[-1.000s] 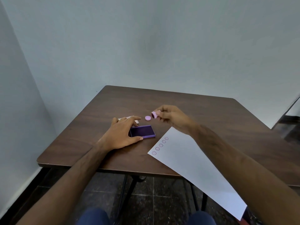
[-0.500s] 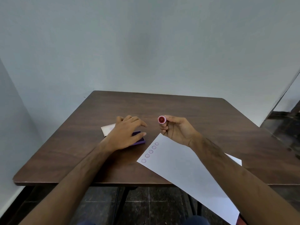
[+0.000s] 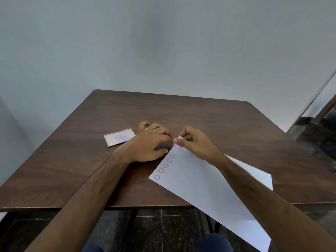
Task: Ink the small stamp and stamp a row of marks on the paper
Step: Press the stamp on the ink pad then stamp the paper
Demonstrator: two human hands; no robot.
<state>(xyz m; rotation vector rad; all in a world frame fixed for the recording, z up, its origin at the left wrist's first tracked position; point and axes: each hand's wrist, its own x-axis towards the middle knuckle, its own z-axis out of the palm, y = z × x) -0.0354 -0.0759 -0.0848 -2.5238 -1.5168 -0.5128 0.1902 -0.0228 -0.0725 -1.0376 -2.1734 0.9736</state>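
Note:
My right hand point(image 3: 195, 142) pinches the small pink stamp point(image 3: 177, 146), its face turned down just past the top corner of the white paper point(image 3: 209, 188). A row of several purple round marks point(image 3: 164, 166) runs along the paper's left edge. My left hand point(image 3: 149, 144) lies flat over the purple ink pad point(image 3: 161, 146), which is almost wholly hidden beneath it. The stamp sits at the pad's right edge, close to my left fingertips.
The ink pad's pale lid point(image 3: 119, 137) lies on the brown table point(image 3: 236, 128) to the left of my left hand. The paper hangs over the table's near edge. A grey wall stands behind the table.
My right hand has turned the stamp from face-up to face-down and lowered it toward the pad and the paper's corner. My left hand stays on the pad. The view has shifted.

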